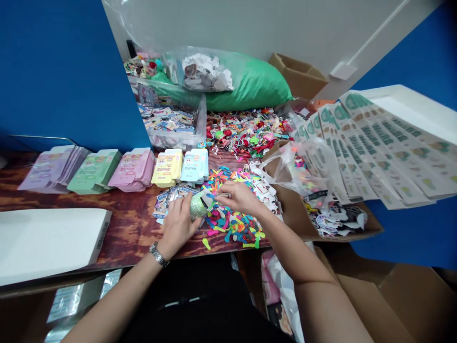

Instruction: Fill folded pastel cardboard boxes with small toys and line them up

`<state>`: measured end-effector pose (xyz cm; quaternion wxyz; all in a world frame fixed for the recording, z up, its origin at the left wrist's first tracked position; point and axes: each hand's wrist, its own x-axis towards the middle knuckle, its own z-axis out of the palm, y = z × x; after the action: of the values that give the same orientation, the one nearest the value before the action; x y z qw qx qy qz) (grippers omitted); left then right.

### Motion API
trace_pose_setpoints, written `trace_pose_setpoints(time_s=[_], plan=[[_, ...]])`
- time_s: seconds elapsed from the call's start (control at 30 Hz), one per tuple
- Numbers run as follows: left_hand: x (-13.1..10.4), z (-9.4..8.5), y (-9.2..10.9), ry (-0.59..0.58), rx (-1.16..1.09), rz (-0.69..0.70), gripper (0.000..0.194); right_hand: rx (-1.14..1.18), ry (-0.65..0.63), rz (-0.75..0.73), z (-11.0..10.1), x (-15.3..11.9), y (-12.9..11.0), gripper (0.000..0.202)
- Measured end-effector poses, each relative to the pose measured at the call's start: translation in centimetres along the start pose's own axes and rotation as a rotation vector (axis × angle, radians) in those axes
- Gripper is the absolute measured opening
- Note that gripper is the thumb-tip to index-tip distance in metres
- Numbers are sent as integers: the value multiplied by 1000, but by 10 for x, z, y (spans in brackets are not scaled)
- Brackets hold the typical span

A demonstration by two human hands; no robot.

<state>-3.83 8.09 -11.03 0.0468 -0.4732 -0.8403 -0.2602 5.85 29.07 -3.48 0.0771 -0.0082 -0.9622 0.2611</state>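
Observation:
My left hand, with a metal watch on the wrist, is closed around a small light-green box. The box is tilted, its open end facing right. At that end my right hand is pinched on something small and partly hidden; a bit of blue and grey shows by the fingertips. Beneath both hands lies a spread of colourful uninflated balloons. Printed cards lie in a loose pile behind my left hand. White cut pieces are heaped to the right of the balloons.
Flat box stacks in purple, green, pink, yellow and blue line the table. Behind are small trinkets, a clear bin and a green sack. Sticker sheets overhang a carton. A white tray sits left.

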Motion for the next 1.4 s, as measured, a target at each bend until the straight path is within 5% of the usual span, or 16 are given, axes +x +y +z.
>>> trace_pose_setpoints(time_s=[0.13,0.27,0.43,0.5,0.6,0.67,0.8,1.0,1.4], plan=[[0,3,3,-3,-20,14,71,57,13,9,19,9,-18,3],[2,8,-3,42,-86,-8,73,227,121,104,37,8,-25,14],[9,10,-11,41,-154,-20,74,112,144,-167,36,9,-18,17],[10,7,-14,34,-177,-34,74,173,213,-175,26,18,-1,19],[9,2,-17,20,-200,-46,74,147,300,71,12,46,44,21],[7,-1,-18,15,-208,-62,75,23,256,263,10,71,79,23],[1,-4,-17,7,-204,-66,74,-66,230,381,22,131,139,39],[-2,-3,-17,-3,-203,-68,73,-110,154,429,45,194,171,48],[4,-1,-19,-26,-254,-80,75,24,260,392,18,157,208,20]])
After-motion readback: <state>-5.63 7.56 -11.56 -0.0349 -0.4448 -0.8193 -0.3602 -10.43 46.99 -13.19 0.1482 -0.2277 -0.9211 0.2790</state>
